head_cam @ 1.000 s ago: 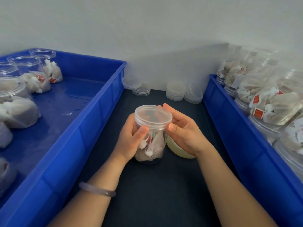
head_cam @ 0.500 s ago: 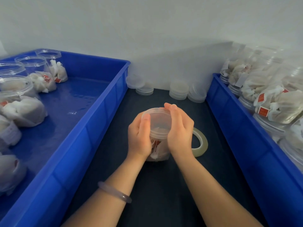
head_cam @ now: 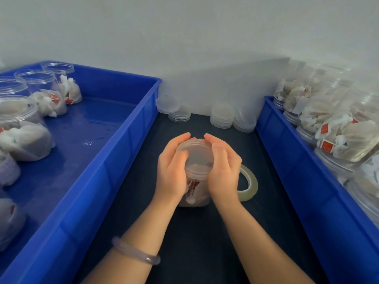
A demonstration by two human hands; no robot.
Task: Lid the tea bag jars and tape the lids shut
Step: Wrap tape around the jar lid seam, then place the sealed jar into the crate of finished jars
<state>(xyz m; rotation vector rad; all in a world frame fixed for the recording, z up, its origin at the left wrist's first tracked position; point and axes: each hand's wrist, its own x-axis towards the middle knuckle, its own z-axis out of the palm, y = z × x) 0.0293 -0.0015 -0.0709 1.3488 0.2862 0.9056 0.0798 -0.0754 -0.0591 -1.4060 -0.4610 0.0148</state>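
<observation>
Forearms reach forward — left hand (head_cam: 171, 173) and right hand (head_cam: 224, 169) palm to palm, fingers (head_cam: 180, 140) curled round a clear round plastic lid (head_cam: 197, 153).

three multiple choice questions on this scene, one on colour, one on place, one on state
1. What colour are the left plastic bin and the right plastic bin?
A) red B) green C) blue
2. Where does the pale roll of clear tape lie?
A) in the left bin B) on the dark table, right of the clear plastic tea bag jar C) on top of the jar
3. The jar between the left hand and the right hand:
A) wears its translucent round lid B) stands open C) lies on its side
Answers: 1 C, both walls are blue; 2 B, it shows beside the right hand; 3 A, both hands grip the lid on the mouth.
</observation>
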